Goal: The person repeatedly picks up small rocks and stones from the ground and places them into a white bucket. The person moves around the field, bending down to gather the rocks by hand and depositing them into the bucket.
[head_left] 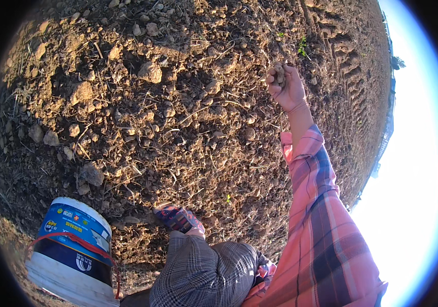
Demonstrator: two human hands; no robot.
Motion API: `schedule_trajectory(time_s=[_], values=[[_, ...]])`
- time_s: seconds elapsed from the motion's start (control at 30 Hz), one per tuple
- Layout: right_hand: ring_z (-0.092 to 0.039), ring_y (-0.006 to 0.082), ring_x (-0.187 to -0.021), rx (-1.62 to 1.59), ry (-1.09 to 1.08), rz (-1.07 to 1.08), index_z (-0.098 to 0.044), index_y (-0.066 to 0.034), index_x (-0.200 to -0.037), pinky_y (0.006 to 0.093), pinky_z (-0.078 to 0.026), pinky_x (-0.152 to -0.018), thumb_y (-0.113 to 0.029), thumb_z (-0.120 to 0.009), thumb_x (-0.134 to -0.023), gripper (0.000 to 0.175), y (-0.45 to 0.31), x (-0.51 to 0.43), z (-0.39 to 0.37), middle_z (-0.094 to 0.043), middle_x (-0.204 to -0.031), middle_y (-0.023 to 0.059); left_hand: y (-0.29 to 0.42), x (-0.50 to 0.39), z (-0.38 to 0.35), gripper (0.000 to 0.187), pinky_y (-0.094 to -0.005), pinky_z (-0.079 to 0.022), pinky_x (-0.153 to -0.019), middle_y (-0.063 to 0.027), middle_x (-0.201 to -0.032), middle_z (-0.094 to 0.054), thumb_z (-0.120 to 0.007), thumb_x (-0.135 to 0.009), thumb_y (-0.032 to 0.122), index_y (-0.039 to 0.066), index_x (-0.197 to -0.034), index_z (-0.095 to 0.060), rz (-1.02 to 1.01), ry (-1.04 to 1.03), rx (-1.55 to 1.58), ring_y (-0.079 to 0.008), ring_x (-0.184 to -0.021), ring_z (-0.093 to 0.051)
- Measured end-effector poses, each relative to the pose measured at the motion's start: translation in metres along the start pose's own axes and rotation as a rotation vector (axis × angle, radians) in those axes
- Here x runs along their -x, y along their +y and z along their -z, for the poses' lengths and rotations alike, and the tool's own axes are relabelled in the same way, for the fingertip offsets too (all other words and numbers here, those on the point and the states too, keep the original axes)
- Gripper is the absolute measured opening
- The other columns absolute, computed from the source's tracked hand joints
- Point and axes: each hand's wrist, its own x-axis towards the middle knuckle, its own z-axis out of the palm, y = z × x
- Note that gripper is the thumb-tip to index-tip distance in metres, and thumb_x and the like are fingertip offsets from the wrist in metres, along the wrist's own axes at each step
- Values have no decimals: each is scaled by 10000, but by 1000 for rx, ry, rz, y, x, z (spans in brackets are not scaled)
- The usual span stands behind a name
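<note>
My right hand is raised over the dug-up soil at the upper right, palm turned toward me. Its fingers curl around a small handful of soil-coloured lumps, which look like peanut pods, though dirt hides their exact form. A pink-and-navy plaid sleeve, cuffed back, covers that arm. My left hand is out of view. At the lower left stands a white plastic bucket with a blue printed label and a red handle. The inside of the bucket cannot be seen.
Loose brown soil with dry stalks and clods spreads all around. A larger clod lies at the upper left. My patterned shoe and checked trousers are close to the bucket. Tyre tracks run along the right.
</note>
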Motion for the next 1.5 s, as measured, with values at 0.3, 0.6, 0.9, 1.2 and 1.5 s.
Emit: schedule_trajectory(time_s=[0.3,0.6,0.9,1.2,1.5], values=[[-632,101,-597,1362,269,162,-679,-61,-1033,230,-475,-517,-260,-711,-876,255,86,27,37,-668,-699,38,-4,-4,9,631,-533,-509,-782,-168,-1257,-458,-546,-772,292,34,-1331,-410,-24,-59,24,-358,-1120,-505],[-465,8,-518,413,40,99,-655,-35,-976,138,-339,-408,-298,-620,-956,265,93,102,-101,-600,-692,-21,16,-12,37,622,-530,-511,-779,-169,-1258,-457,-547,-772,291,36,-1324,-416,17,-38,70,-359,-1117,-506],[-664,278,-792,933,-1346,935,-651,-37,-899,391,-526,-633,-276,-686,-764,277,294,263,-404,-649,-858,128,13,4,29,511,-532,-522,-766,-162,-1208,-459,-558,-783,250,39,-1238,-461,-97,-29,165,-345,-1078,-505],[-653,236,-861,814,-449,1268,-606,-32,-1057,352,-550,-768,-90,-633,-881,187,201,127,-237,-657,-949,109,-24,-87,99,477,-556,-526,-786,-161,-1190,-461,-564,-817,253,38,-1230,-463,-502,-271,-48,-341,-1076,-501],[-663,267,-976,1464,608,703,-678,-154,-1106,350,-520,-890,-16,-595,-776,367,64,-19,40,-695,-1062,90,-7,-30,50,485,-581,-519,-799,-163,-1246,-457,-542,-856,262,44,-1278,-444,-185,-83,59,-349,-1113,-498]])
